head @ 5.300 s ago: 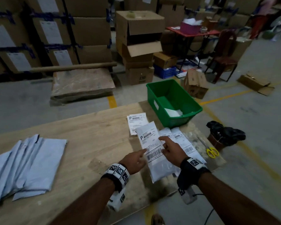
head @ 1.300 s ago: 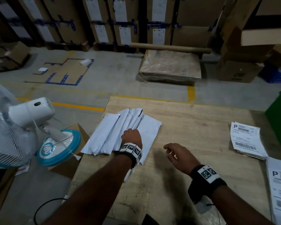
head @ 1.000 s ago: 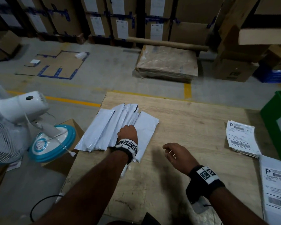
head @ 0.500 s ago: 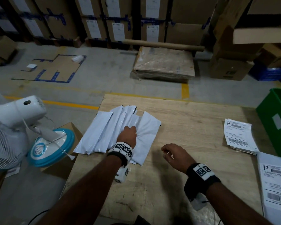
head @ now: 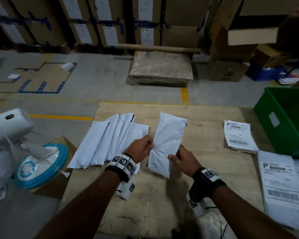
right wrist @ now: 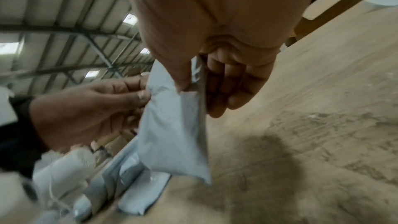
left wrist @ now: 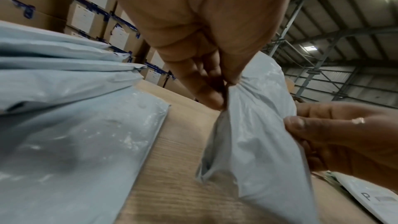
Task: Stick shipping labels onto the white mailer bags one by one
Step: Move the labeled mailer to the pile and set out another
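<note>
Left grip (head: 141, 149): pinches the white bag's (head: 167, 140) left edge.
Right grip (head: 186, 160): holds its right edge.
Bag pile (head: 109, 140): lies on the surface (head: 205, 135), just left.

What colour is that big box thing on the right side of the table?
The bin is green, clearest in the head view.

Plain white plastic mailer bag (head: 167, 144) at 12 o'clock, fanned white mailer bags (head: 107, 140) at 10 o'clock, white paper shipping labels (head: 238, 135) with black barcodes at 2 o'clock, green plastic bin (head: 273, 107), pale wood-grain tabletop (head: 205, 114), white fan with blue-ringed base (head: 41, 166) at 9 o'clock, black-and-white checkered wristbands (head: 123, 163).
</note>
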Demonstrator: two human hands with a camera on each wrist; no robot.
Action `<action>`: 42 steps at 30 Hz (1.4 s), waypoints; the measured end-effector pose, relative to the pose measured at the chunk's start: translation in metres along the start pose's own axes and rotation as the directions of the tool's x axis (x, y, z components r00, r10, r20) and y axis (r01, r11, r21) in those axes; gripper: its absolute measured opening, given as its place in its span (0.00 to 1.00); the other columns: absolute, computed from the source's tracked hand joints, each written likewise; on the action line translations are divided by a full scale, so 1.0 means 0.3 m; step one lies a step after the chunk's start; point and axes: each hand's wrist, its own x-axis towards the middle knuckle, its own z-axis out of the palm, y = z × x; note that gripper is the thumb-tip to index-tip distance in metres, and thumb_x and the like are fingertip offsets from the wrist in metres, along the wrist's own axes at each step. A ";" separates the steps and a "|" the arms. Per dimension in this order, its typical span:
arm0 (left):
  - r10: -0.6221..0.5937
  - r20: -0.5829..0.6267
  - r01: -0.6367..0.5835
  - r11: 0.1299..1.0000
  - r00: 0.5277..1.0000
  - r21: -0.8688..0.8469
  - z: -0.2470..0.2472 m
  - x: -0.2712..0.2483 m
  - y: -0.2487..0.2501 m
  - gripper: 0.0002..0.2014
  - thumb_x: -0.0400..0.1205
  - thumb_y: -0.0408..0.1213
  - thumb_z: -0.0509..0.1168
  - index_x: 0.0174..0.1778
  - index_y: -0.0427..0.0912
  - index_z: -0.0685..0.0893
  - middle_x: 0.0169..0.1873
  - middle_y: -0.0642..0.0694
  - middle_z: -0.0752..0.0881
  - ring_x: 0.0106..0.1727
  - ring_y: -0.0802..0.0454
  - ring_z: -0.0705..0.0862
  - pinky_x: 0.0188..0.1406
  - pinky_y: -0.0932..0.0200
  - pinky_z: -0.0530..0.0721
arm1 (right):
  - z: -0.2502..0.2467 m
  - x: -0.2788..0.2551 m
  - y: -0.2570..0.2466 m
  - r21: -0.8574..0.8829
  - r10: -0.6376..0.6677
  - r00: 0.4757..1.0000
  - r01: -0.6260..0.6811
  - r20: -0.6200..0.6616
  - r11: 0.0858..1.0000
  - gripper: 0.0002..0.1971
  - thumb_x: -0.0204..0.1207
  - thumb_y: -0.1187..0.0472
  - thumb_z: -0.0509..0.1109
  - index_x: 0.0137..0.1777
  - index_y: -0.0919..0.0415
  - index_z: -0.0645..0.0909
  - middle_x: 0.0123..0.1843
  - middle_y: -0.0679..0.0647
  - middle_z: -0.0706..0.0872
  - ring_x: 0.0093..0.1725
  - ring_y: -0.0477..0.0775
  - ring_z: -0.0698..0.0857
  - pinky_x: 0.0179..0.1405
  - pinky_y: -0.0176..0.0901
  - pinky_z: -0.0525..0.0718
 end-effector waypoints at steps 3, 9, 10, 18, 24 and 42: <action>-0.018 0.012 0.018 1.000 1.000 -0.015 0.032 0.012 0.015 0.08 0.84 0.42 0.64 0.53 0.44 0.74 0.44 0.40 0.87 0.46 0.43 0.86 0.51 0.40 0.85 | -0.025 -0.011 0.013 0.034 -0.013 1.000 0.013 -0.003 0.999 0.21 0.79 0.56 0.69 0.71 0.55 0.73 0.62 0.53 0.86 0.59 0.56 0.84 0.59 0.51 0.82; 0.069 0.124 -0.045 0.981 0.990 -0.188 0.083 0.037 0.067 0.46 0.79 0.44 0.71 0.84 0.50 0.45 0.74 0.51 0.75 0.71 0.55 0.77 0.71 0.55 0.76 | -0.053 -0.072 0.049 0.122 -0.031 0.987 0.011 0.160 0.992 0.19 0.81 0.60 0.65 0.71 0.48 0.73 0.68 0.47 0.82 0.66 0.50 0.81 0.69 0.54 0.78; 0.070 0.111 -0.046 0.979 0.991 -0.200 0.097 0.045 0.076 0.47 0.79 0.42 0.72 0.84 0.49 0.44 0.75 0.50 0.73 0.72 0.54 0.76 0.72 0.55 0.75 | -0.055 -0.082 0.063 0.133 -0.012 0.989 -0.007 0.145 0.991 0.19 0.81 0.57 0.65 0.71 0.48 0.72 0.68 0.48 0.83 0.66 0.51 0.81 0.69 0.56 0.78; -0.002 0.080 0.012 0.992 0.997 -0.127 0.253 0.119 0.132 0.51 0.81 0.39 0.69 0.82 0.48 0.31 0.83 0.40 0.60 0.72 0.39 0.77 0.70 0.50 0.76 | -0.112 -0.170 0.170 0.151 0.155 0.988 -0.154 0.008 0.976 0.35 0.77 0.60 0.72 0.76 0.47 0.54 0.34 0.51 0.83 0.35 0.47 0.82 0.37 0.38 0.77; -0.013 0.262 0.058 0.985 0.965 -0.162 0.392 0.127 0.179 0.37 0.80 0.37 0.68 0.78 0.52 0.51 0.52 0.36 0.85 0.46 0.42 0.88 0.51 0.42 0.87 | -0.195 -0.233 0.296 0.205 0.208 0.976 -0.189 -0.071 0.960 0.24 0.79 0.71 0.64 0.66 0.51 0.57 0.30 0.54 0.73 0.30 0.51 0.75 0.33 0.47 0.77; -0.244 0.458 0.083 0.936 0.855 0.343 0.571 0.076 0.296 0.08 0.78 0.41 0.66 0.36 0.42 0.82 0.35 0.37 0.82 0.38 0.44 0.80 0.38 0.55 0.77 | -0.339 -0.193 0.441 0.088 0.228 0.973 -0.230 0.029 0.969 0.16 0.80 0.71 0.59 0.62 0.52 0.70 0.37 0.55 0.81 0.36 0.55 0.81 0.30 0.39 0.80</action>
